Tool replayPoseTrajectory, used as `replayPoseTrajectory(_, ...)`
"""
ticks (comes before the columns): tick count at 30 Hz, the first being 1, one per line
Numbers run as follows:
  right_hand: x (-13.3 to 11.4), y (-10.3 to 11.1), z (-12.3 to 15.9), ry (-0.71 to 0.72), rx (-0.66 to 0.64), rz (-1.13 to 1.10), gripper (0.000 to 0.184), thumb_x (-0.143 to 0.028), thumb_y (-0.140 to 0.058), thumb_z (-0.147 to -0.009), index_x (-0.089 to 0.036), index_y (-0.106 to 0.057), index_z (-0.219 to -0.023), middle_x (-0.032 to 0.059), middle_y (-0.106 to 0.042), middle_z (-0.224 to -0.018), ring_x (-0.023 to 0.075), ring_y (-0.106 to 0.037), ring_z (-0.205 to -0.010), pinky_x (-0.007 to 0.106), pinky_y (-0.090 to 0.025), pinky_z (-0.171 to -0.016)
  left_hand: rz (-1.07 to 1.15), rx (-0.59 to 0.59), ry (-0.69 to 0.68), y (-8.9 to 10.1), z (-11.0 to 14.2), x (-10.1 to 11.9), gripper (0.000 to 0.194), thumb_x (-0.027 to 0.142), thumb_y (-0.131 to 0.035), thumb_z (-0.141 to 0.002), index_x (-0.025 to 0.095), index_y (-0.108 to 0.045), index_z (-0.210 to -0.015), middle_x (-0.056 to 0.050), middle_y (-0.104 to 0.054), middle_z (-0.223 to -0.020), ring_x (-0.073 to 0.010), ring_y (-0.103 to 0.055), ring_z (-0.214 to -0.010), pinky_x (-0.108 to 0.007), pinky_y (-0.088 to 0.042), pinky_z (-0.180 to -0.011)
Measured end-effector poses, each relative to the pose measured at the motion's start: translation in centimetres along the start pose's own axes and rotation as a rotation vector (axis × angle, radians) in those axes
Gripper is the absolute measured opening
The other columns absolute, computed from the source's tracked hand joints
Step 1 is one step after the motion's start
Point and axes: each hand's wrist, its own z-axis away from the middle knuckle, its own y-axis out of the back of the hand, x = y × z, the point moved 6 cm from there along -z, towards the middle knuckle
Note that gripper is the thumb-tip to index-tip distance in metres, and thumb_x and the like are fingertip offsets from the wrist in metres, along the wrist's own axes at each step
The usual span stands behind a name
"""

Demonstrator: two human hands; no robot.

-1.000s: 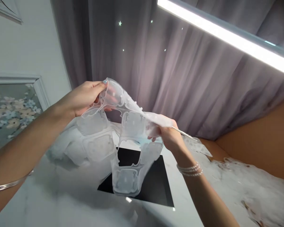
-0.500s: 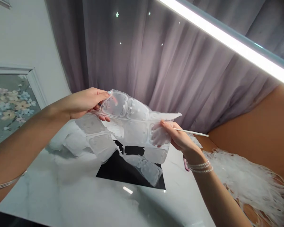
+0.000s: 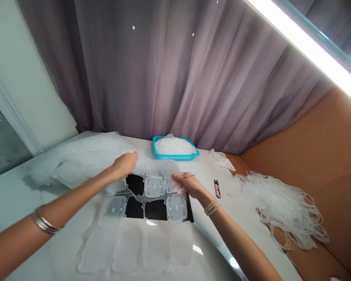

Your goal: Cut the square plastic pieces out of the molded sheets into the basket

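Note:
A translucent plastic sheet of moulded rectangular pieces [image 3: 140, 230] lies flat on the white table [image 3: 14, 203], partly over a black square mat [image 3: 156, 210]. My left hand [image 3: 124, 164] rests on the sheet's far left edge, fingers curled down on it. Over at the sheet's far right edge, my right hand [image 3: 188, 183] pinches the plastic and also holds a thin stick-like tool [image 3: 188, 176]. Both wrists wear bracelets.
A blue basket [image 3: 175, 150] of white bits stands at the back. Small pink snips [image 3: 217, 188] lie right of the mat. More sheets are piled at the left [image 3: 76, 160]. A cardboard box [image 3: 310, 164] with stringy white plastic scrap [image 3: 280, 207] is on the right.
The sheet was held up in the air between both hands; it now lies spread flat on the table over the black mat. The view has tilted down, showing the basket and snips.

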Motion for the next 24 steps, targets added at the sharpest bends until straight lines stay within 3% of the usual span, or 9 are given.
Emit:
replayPoseTrajectory(2,2.7,0.6,-1.4,-0.008,0.051,0.066,0.028,-0.035,-0.067,-0.083,-0.016,-0.058,-0.065,-0.0029,-0.054,-0.051,0.0102,-0.052,-0.045,0.023,-0.054,-0.044,-0.075,-0.040,0.041,-4.3,-0.3,-0.2,0.032,0.036,-0.062,-0.094,0.016,-0.061,-0.119,-0.008,-0.066,-0.115,-0.0206,-0.066,-0.097,-0.040,-0.058,-0.082)
replayPoseTrajectory(5,4.6,1.8,-2.6,0.012,0.112,0.169,0.031,-0.037,-0.068,-0.082,-0.017,-0.054,-0.061,-0.0042,-0.052,-0.048,0.0115,-0.053,-0.046,0.024,-0.054,-0.046,-0.159,-0.043,0.063,-7.7,-0.5,-0.9,0.034,0.036,-0.061,-0.094,0.016,-0.060,-0.122,-0.009,-0.065,-0.118,-0.0215,-0.066,-0.099,-0.042,-0.057,-0.085)
replayPoseTrajectory(12,5.4,2.7,-3.0,0.030,0.109,0.368,0.028,-0.040,-0.065,-0.082,-0.018,-0.058,-0.067,-0.0019,-0.058,-0.048,0.0172,-0.062,-0.044,0.023,-0.045,-0.043,-0.256,0.043,-0.039,-8.5,-0.7,-1.2,0.035,0.035,-0.061,-0.094,0.017,-0.059,-0.124,-0.010,-0.061,-0.126,-0.0256,-0.061,-0.113,-0.049,-0.053,-0.094)
replayPoseTrajectory(15,5.3,2.2,-2.0,0.045,0.085,0.437,0.025,-0.038,-0.061,-0.085,-0.018,-0.061,-0.072,-0.0011,-0.060,-0.050,0.0183,-0.063,-0.045,0.023,-0.043,-0.044,-0.240,0.057,-0.187,-9.5,0.9,0.8,0.033,0.031,-0.056,-0.096,0.019,-0.059,-0.127,-0.012,-0.059,-0.134,-0.0281,-0.056,-0.123,-0.052,-0.048,-0.102)
replayPoseTrajectory(18,4.6,2.1,-1.1,0.070,0.103,0.516,0.024,-0.037,-0.061,-0.086,-0.018,-0.061,-0.071,-0.0004,-0.060,-0.049,0.0182,-0.062,-0.045,0.025,-0.042,-0.047,-0.187,0.005,-0.398,-11.7,3.8,4.4,0.037,0.021,-0.047,-0.096,0.021,-0.061,-0.130,-0.013,-0.057,-0.143,-0.0280,-0.050,-0.135,-0.045,-0.043,-0.110)
replayPoseTrajectory(20,3.8,2.6,-0.8,0.093,0.136,0.570,0.028,-0.041,-0.060,-0.089,-0.019,-0.060,-0.071,-0.0005,-0.056,-0.047,0.0179,-0.058,-0.043,0.026,-0.041,-0.049,-0.150,-0.031,-0.506,-13.4,5.7,6.9,0.043,0.024,-0.044,-0.096,0.021,-0.058,-0.136,-0.011,-0.055,-0.147,-0.0263,-0.047,-0.139,-0.041,-0.041,-0.115)
replayPoseTrajectory(24,2.1,4.2,-0.3,0.156,0.222,0.633,0.041,-0.052,-0.039,-0.099,-0.019,-0.062,-0.090,0.0006,-0.058,-0.060,0.0174,-0.057,-0.053,0.028,-0.043,-0.058,-0.110,-0.049,-0.532,-15.5,7.4,10.6,0.053,0.040,-0.043,-0.097,0.016,-0.052,-0.143,-0.018,-0.047,-0.152,-0.0345,-0.044,-0.141,-0.051,-0.040,-0.114)
